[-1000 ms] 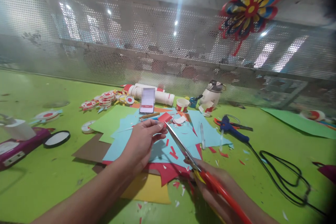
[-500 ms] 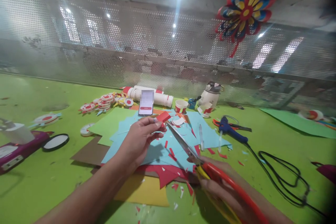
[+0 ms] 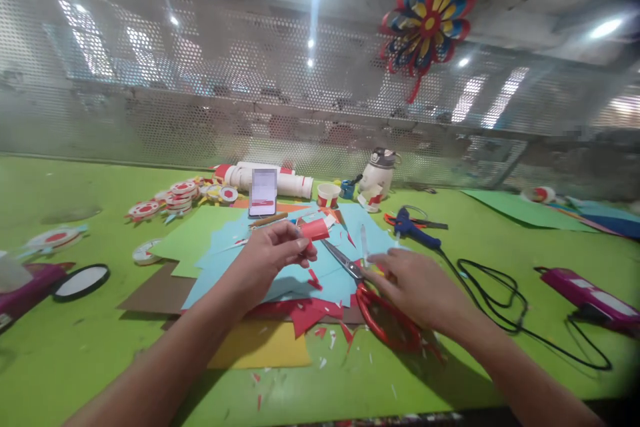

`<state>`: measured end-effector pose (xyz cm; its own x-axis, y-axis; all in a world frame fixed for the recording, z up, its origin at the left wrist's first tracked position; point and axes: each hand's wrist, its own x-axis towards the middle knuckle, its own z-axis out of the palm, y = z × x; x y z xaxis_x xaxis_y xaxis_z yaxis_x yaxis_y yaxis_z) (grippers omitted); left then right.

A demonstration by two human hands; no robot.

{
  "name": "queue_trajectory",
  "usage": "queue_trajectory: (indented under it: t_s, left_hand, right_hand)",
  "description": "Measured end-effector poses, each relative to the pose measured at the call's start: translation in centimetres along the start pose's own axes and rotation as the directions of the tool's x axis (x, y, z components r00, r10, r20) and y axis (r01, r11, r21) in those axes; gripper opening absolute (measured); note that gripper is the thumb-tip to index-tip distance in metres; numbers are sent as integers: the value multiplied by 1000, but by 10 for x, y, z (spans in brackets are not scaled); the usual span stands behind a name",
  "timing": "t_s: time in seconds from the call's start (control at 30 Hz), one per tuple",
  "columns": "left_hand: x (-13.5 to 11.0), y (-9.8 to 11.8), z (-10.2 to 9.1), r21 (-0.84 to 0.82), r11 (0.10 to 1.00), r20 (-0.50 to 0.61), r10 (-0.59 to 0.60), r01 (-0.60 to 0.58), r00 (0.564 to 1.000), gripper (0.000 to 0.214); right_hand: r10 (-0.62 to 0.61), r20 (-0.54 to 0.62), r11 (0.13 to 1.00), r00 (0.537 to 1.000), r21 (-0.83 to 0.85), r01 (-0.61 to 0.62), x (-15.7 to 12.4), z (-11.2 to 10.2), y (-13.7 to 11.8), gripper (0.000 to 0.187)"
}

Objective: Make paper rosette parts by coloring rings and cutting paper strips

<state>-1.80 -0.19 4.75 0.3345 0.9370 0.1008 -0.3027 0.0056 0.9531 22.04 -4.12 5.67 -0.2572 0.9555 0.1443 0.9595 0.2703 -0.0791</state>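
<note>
My left hand (image 3: 273, 253) pinches a small piece of red paper (image 3: 315, 230) above the blue sheets; a white bit shows at its upper right end. A pair of scissors (image 3: 383, 323) with red handles lies on the right side of the sheets, blades pointing away and to the left. Over the handles my right hand (image 3: 417, 283) is spread, thumb and index finger stretched out and apart, and nothing is gripped in it. Whether its lower fingers touch the handles is hard to see. Beneath both hands are blue paper sheets (image 3: 280, 287) and red scraps (image 3: 313, 315).
A phone (image 3: 263, 192) stands behind the sheets, near white paper tubes (image 3: 295, 185), a paper cup (image 3: 327, 195) and a white jug (image 3: 377, 173). Decorated discs (image 3: 183, 195) sit left. At right lie a blue glue gun (image 3: 417, 230), its black cord and a purple power strip (image 3: 590, 293).
My right hand has loosened from the scissors, which now lie on the sheets. The red paper in my left hand has turned, showing a white end. The view has shifted right.
</note>
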Motion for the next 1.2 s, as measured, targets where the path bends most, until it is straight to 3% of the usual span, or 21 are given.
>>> queue_trajectory:
  t_s: [0.07, 0.17, 0.23, 0.3, 0.57, 0.83, 1.07, 1.2]
  left_hand:
    - [-1, -3, 1, 16, 1000, 73, -10, 9, 997, 15]
    - [-3, -6, 4, 43, 999, 139, -9, 3, 990, 14]
    - [-4, -7, 6, 57, 998, 152, -9, 0, 988, 15]
    - [-4, -6, 8, 57, 998, 151, -14, 5, 988, 16]
    - [-1, -12, 7, 0, 1000, 114, -12, 12, 993, 16]
    - [-1, -13, 12, -62, 998, -30, -26, 24, 999, 18]
    - [-2, -14, 13, -88, 991, -12, -99, 97, 995, 19]
    - [0, -9, 6, -71, 992, -112, -114, 106, 987, 18]
  right_hand:
    - [-12, -102, 938, 995, 343, 46, 4, -7, -10, 34]
    - [-15, -33, 680, 999, 732, 34, 11, -8, -26, 35]
    - [0, 3, 498, 1000, 867, -3, 16, -5, -36, 27]
    - [21, -4, 409, 1000, 913, -5, 20, -2, -42, 22]
    - [19, -41, 360, 999, 932, 32, 24, 0, -51, 22]
    - [109, -81, 274, 991, 960, 48, 28, 18, -53, 21]
    - [117, -71, 205, 991, 978, 45, 26, 20, -55, 20]
    - [141, -87, 157, 986, 986, 64, 25, 21, -48, 19]
